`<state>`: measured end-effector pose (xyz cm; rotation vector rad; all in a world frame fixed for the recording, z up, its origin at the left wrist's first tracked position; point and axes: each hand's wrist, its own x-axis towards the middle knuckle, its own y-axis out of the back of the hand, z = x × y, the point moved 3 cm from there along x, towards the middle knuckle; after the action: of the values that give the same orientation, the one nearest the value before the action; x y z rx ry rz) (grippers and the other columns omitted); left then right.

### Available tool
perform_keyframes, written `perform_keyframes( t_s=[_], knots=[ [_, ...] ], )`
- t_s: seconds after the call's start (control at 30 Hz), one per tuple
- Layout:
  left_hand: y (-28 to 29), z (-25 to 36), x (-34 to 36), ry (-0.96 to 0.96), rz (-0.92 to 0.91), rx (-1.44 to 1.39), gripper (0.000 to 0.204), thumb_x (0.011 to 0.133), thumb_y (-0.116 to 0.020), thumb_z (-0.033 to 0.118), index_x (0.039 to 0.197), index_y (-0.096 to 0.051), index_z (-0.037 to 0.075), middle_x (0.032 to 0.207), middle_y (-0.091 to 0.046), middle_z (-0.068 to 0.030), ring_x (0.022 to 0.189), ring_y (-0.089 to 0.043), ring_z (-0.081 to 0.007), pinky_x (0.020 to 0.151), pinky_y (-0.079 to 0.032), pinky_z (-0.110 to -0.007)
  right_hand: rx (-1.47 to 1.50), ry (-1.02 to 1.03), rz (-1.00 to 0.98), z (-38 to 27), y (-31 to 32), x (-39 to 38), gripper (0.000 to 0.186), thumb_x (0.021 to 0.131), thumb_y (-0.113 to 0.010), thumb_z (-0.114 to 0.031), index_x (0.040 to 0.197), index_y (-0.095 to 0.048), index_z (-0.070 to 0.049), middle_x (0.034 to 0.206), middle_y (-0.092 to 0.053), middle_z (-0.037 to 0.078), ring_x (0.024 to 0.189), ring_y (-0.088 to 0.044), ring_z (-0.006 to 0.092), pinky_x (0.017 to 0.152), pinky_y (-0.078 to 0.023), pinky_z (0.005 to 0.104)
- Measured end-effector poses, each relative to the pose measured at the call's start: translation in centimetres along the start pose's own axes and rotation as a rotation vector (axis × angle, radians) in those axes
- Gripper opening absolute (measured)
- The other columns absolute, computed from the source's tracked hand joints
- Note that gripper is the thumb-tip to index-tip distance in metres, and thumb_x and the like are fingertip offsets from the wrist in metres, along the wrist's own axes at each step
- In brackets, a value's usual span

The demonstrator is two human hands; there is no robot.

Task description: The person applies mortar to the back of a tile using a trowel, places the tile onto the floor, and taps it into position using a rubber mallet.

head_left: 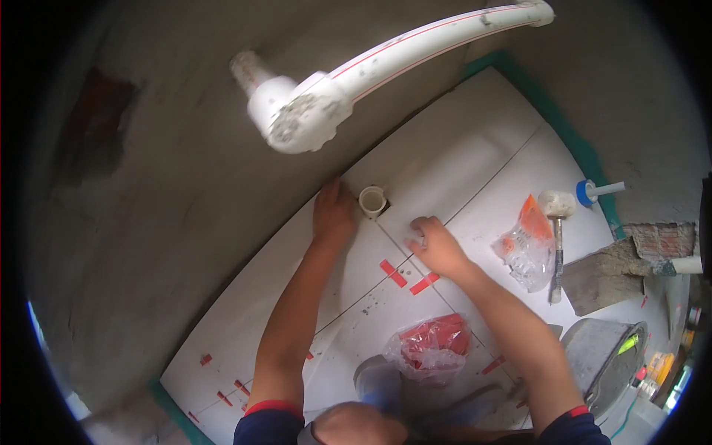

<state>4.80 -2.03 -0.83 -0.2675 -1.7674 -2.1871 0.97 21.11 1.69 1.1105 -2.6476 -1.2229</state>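
Note:
My left hand [334, 213] lies on the far edge of the white floor tiles [460, 156], against the wall, its fingers stretched out flat. Just right of it a short white pipe end [372, 201] stands up through a cut-out in the tile. Over the tile right of the pipe is my right hand [436, 245], thumb and fingers apart and slightly bent, with nothing visible in it. Below that hand a red tile-levelling wedge [393, 273] and a second red wedge [424, 283] sit by the crossing of the tile joints.
A plastic bag of red wedges [434, 345] lies near my knees. To the right are a torn clear bag [528, 248], a white-headed mallet [558, 208], a grey bucket [604, 356] and a blue-capped white pipe [589, 193]. A thick white pipe [423, 44] juts from the wall overhead.

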Motion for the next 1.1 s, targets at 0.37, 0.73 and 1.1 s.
perform_keyframes(
  t_s=[0.37,0.73,1.1],
  knots=[
    [2.7,8.0,8.3,-0.066,-0.177,-0.263,0.031,0.085,-0.058,0.022,0.103,-0.062,-0.003,0.11,-0.061,-0.0207,0.104,-0.057,-0.0348,0.09,-0.046,-0.041,-0.277,-0.365,0.42,15.5,20.3,1.9,0.037,0.083,-0.06,-0.025,0.106,-0.059,0.003,0.105,-0.059,0.024,0.099,-0.057,0.0386,0.087,-0.046,0.0429],
    [-7.7,26.1,5.6,-0.575,-0.471,-0.335,0.059,0.08,-0.054,0.014,0.131,-0.038,-0.011,0.14,-0.036,-0.0255,0.132,-0.032,-0.0399,0.11,-0.027,-0.045,-0.285,-0.347,0.498,23.8,27.5,10.9,0.041,0.082,-0.058,-0.029,0.113,-0.06,-0.001,0.114,-0.06,0.021,0.104,-0.058,0.0374,0.09,-0.046,0.0428],
    [-10.4,29.8,5.8,-0.153,-0.41,-0.35,0.071,0.077,-0.061,0.033,0.134,-0.038,-0.004,0.144,-0.034,-0.0199,0.136,-0.028,-0.0354,0.111,-0.023,-0.045,-0.045,-0.363,0.557,31.0,32.2,18.8,0.054,0.082,-0.062,-0.033,0.127,-0.052,-0.004,0.086,-0.067,0.02,0.069,-0.065,0.0285,0.067,-0.051,0.0394]
  ],
)
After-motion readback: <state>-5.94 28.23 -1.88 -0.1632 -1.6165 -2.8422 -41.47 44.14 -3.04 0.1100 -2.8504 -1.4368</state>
